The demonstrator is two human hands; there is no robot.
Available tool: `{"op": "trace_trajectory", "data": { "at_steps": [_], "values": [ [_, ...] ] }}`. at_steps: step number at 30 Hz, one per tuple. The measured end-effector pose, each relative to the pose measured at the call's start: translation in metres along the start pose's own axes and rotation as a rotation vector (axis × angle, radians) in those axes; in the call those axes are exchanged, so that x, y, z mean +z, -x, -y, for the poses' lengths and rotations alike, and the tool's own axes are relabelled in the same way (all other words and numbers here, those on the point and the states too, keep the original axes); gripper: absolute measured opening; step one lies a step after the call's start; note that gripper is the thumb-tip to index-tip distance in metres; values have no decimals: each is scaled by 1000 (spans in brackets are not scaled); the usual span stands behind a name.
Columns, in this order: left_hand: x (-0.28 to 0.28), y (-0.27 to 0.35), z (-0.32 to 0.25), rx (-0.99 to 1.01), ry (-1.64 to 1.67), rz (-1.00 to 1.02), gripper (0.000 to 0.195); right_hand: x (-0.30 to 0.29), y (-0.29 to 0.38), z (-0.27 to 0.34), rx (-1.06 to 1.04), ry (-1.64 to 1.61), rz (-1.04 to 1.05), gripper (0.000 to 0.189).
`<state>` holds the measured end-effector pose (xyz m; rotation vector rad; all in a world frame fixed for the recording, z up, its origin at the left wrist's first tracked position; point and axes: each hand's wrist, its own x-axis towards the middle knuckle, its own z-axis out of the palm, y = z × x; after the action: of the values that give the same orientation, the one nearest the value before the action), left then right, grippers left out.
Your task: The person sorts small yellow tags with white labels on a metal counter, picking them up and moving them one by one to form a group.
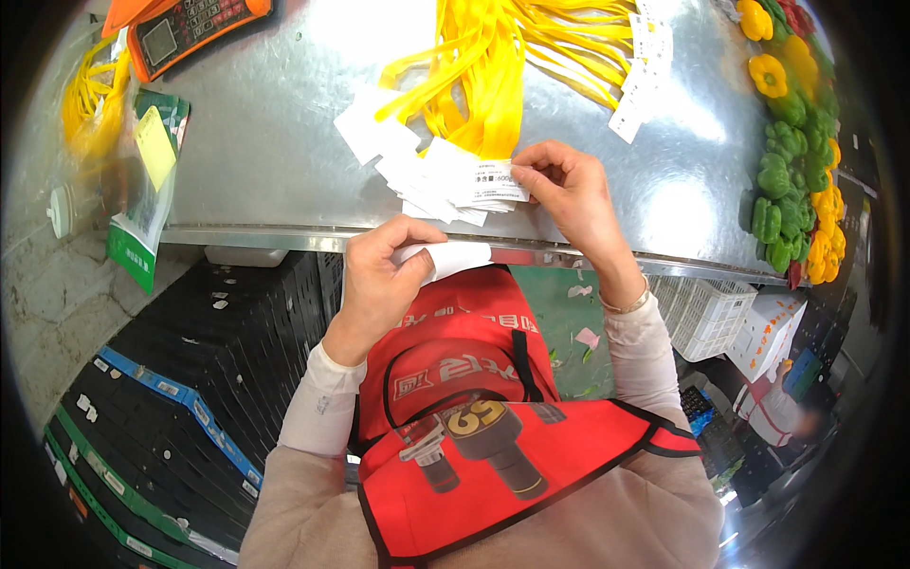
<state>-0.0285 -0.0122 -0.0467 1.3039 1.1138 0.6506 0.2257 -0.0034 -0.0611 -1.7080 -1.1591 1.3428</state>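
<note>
My left hand [389, 281] holds a folded or curled strip of white paper labels [458, 259] at the table's front edge. With thumb and forefinger, my right hand [565, 188] pinches the right end of a printed white label [498, 183]. That label lies on a loose pile of white labels [419, 185], at the near end of a bundle of yellow straps [487, 92]. More yellow straps [569, 32] fan out to the right, with white labels [629, 107] at their ends.
The metal table [270, 128] bears an orange-cased calculator [181, 32], a green and white packet [146, 206] and rows of green and yellow bell peppers [778, 171]. Black crates [234, 320] stand below left, a white crate [704, 313] below right. Another person [768, 412] is far right.
</note>
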Motion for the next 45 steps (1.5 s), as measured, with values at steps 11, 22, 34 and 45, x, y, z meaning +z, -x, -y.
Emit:
{"op": "trace_trajectory", "data": {
  "at_steps": [11,22,34,45],
  "values": [
    [-7,-4,-31,-55,51,210,18,-101,-22,34,-306,709,-261,11],
    [-10,-20,-46,145,-65,158,15,-116,-46,15,-420,1151,-495,58],
    [-16,-8,-51,207,144,9,21,26,59,67,-178,-207,219,26],
    [-24,7,-15,182,-26,51,13,-3,73,61,-161,-248,-257,8]
  ]
}}
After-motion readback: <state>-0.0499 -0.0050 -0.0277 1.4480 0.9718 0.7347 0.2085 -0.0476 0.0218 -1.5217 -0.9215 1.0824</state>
